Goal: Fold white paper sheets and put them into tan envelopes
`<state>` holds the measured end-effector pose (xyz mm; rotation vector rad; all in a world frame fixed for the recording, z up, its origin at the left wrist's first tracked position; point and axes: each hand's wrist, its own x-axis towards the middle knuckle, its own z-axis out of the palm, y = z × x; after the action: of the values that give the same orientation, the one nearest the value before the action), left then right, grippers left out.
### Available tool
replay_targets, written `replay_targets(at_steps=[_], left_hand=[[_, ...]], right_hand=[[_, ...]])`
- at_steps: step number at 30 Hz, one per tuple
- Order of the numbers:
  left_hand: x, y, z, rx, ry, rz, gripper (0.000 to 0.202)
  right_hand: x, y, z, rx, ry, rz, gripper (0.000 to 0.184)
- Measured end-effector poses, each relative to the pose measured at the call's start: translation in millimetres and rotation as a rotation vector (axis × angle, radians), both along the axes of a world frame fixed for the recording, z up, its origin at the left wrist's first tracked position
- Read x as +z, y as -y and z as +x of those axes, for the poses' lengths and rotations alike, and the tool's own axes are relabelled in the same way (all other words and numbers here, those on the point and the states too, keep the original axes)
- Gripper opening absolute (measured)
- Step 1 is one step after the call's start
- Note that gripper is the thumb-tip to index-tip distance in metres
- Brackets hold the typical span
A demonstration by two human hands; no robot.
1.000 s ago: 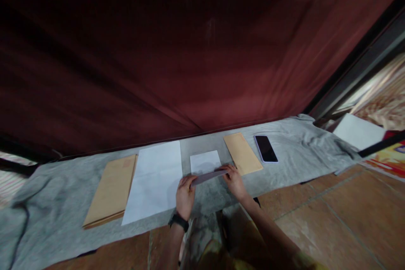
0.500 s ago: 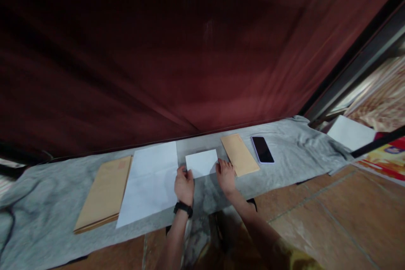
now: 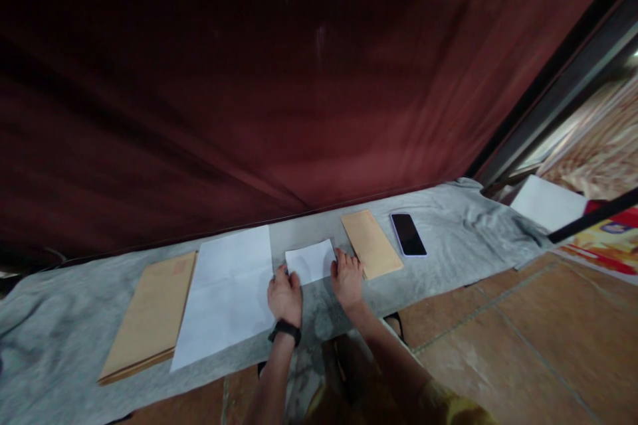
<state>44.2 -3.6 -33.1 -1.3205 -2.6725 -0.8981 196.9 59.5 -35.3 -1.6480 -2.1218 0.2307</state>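
A small folded white paper lies flat on the grey cloth in front of me. My left hand rests on the paper's near left corner, fingers pressed down on it. My right hand presses the near right corner, fingers flat and slightly spread. A black watch sits on my left wrist. To the left of the paper lies a large white sheet. To its right lies a brown envelope.
A stack of brown envelopes lies at the far left of the cloth. A black phone lies right of the single envelope. A dark red curtain hangs behind. More white paper lies at the far right. Terracotta floor tiles run along the near side.
A second ago both hands held the near flap of the paper raised; they folded it over and now press the smaller folded paper flat. The view has shifted slightly.
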Motion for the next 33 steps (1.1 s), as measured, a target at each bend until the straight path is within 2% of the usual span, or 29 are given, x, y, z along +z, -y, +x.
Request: replay_targets(at_steps=[11, 26, 33], left_hand=[[-8.1, 0, -2, -0.085, -0.098, 0.03, 0.029], [-4.9, -1, -1, -0.133, -0.263, -0.089, 0.034], [-4.9, -1, 0, -0.13, -0.306, -0.104, 0.035]], right_hand=[[5.1, -1, 2, 0.04, 0.059, -0.035, 0.04], [15.8, 1, 3, 0.052, 0.019, -0.096, 0.041], [15.5, 1, 4, 0.048, 0.005, -0.11, 0.042]])
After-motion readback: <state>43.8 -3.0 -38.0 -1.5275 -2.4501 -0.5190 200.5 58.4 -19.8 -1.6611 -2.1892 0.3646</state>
